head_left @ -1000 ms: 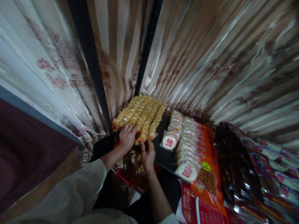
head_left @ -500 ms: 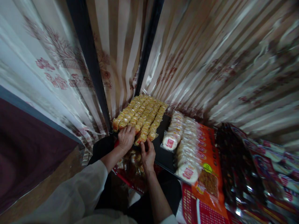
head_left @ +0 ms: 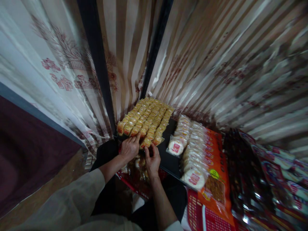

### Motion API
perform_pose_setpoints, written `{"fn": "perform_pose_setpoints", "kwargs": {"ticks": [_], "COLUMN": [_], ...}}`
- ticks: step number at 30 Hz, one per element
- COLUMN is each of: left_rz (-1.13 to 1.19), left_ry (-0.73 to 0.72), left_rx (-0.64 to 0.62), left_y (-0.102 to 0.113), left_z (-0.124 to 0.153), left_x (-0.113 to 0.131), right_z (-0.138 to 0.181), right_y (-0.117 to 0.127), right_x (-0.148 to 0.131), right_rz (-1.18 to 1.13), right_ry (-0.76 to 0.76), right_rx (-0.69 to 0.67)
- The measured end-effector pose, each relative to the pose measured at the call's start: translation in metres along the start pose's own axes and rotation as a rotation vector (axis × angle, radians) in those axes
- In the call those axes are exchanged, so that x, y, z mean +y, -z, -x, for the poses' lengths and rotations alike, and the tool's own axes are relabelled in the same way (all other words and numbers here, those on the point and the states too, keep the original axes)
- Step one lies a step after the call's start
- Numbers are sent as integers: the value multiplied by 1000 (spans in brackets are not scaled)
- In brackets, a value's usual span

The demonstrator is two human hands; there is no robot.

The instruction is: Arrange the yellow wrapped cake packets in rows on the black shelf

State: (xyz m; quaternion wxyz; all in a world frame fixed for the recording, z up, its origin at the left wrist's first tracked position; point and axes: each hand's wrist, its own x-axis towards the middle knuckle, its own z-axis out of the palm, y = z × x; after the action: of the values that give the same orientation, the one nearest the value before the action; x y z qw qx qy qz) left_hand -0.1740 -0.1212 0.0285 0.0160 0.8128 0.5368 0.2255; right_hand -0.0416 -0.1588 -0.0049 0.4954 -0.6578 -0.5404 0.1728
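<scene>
From the head view, both hands were at the near end of a block of yellow-wrapped cakes (head_left: 145,118) that lay in tight rows on a dark counter (head_left: 168,160), in the corner where striped, flower-printed curtains (head_left: 216,64) hung down behind. The left hand (head_left: 129,148) lay palm down with its fingers curled loosely, the fingertips (head_left: 137,137) touching the nearest cakes at the front edge of the block; I could not tell whether it actually gripped one. The right hand (head_left: 152,158) sat just beside it, a little nearer the body, its thumb and forefinger pinched together on the wrapper of the front cake (head_left: 145,143) in the next row. So the cakes lay directly ahead of and above both hands, touching them. Below the hands a red crate (head_left: 134,175) held more wrapped pieces. To the right, well apart from the hands, stood rows of white round cakes (head_left: 190,150), then orange packets (head_left: 214,173) and dark shiny packets (head_left: 243,179).
</scene>
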Motion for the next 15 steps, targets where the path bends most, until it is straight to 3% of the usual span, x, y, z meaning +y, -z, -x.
{"fn": "perform_pose_setpoints", "kwargs": {"ticks": [8, 15], "left_rz": [157, 366], "left_ry": [71, 5], "left_rx": [-17, 2], "left_y": [2, -5], "left_z": [23, 44], "left_x": [-3, -7], "right_z": [0, -2], "right_y": [-9, -19], "right_x": [-14, -29], "right_rz": [57, 125], "right_ry": [37, -18], "right_rx": [-11, -32]}}
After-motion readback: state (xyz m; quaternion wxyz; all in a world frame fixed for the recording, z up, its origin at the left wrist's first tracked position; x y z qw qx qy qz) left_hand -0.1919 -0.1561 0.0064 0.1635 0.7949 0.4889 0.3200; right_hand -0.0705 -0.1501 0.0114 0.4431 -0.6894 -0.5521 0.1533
